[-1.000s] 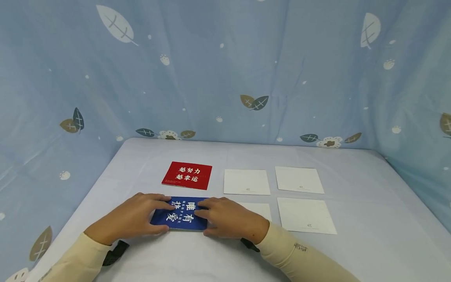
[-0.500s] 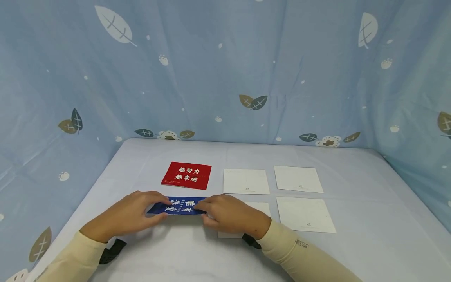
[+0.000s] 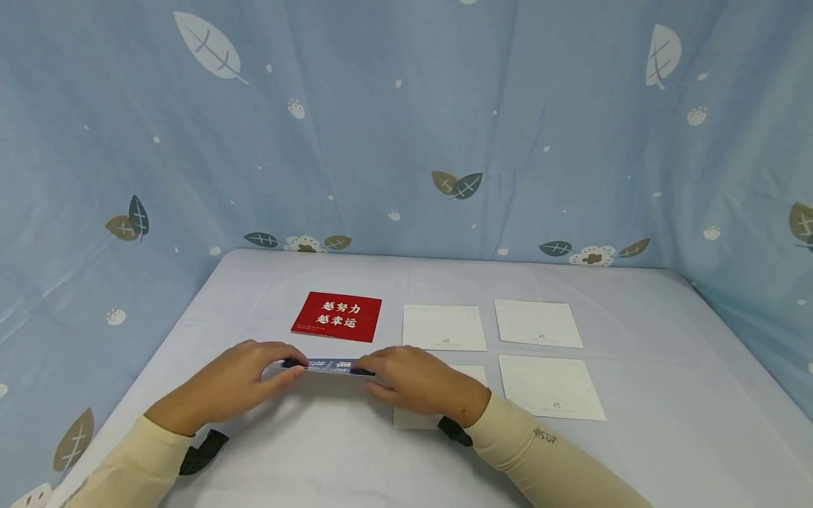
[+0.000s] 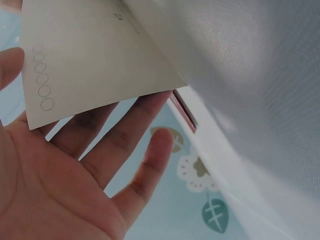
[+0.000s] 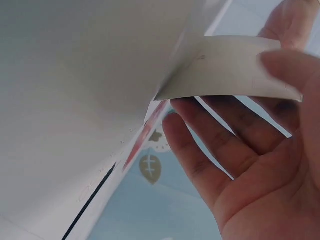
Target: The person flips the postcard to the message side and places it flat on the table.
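A blue postcard (image 3: pixel 330 365) with white characters stands tipped up on the white table (image 3: pixel 298 451), seen nearly edge-on in the head view. My left hand (image 3: pixel 238 384) holds its left end and my right hand (image 3: pixel 422 384) its right end. In the left wrist view the card's pale back (image 4: pixel 90 60), printed with a row of small circles, faces the camera. There the thumb (image 4: pixel 10 67) lies on the near side with fingers behind. The right wrist view shows the same pale back (image 5: pixel 230 70), slightly bowed, between thumb and fingers.
Beyond the hands lies a red card (image 3: pixel 336 317) with white characters. To the right lie white cards, two at the back (image 3: pixel 444 327) (image 3: pixel 538 323), one nearer (image 3: pixel 551 386), and another (image 3: pixel 470 375) partly hidden by my right hand. A blue curtain (image 3: pixel 394 127) encloses the table.
The blue postcard lay flat on the table with both hands on it; its near edge has been raised, so its printed face now tips away. The other cards have not moved.
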Motion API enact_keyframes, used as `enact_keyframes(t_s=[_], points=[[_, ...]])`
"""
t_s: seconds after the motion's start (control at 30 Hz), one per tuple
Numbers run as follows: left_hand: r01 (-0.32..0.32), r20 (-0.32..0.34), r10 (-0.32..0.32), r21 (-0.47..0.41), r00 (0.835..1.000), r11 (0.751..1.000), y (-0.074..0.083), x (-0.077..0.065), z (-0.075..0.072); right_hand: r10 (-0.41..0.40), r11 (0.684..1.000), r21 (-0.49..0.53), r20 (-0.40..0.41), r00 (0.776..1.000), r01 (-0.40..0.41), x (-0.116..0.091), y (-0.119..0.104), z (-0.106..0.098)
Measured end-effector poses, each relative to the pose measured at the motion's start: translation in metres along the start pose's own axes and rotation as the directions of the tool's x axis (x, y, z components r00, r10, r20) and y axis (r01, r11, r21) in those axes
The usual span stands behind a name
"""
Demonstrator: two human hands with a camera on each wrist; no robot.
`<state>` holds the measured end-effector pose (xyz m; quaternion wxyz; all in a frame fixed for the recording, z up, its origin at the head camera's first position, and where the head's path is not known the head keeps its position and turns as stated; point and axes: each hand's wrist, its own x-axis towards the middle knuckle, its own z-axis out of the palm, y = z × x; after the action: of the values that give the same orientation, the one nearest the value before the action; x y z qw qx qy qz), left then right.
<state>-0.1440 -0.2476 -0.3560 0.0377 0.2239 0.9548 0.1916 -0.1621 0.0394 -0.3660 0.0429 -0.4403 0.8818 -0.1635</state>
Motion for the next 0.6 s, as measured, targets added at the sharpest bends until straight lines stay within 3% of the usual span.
enact_keyframes(t_s=[0.23,0.6], points=[[0.002,-0.055,0.000,0.028,0.998,1.000,-0.0010,0.0006,0.0001,0.011,1.000,0.011,-0.081,0.997,-0.011,0.0008,-0.0002,-0.0020],[-0.002,-0.144,0.008,0.043,0.990,0.999,-0.0004,-0.0002,-0.0010,0.012,1.000,0.024,-0.141,0.990,-0.009,-0.0001,0.0016,-0.0021]])
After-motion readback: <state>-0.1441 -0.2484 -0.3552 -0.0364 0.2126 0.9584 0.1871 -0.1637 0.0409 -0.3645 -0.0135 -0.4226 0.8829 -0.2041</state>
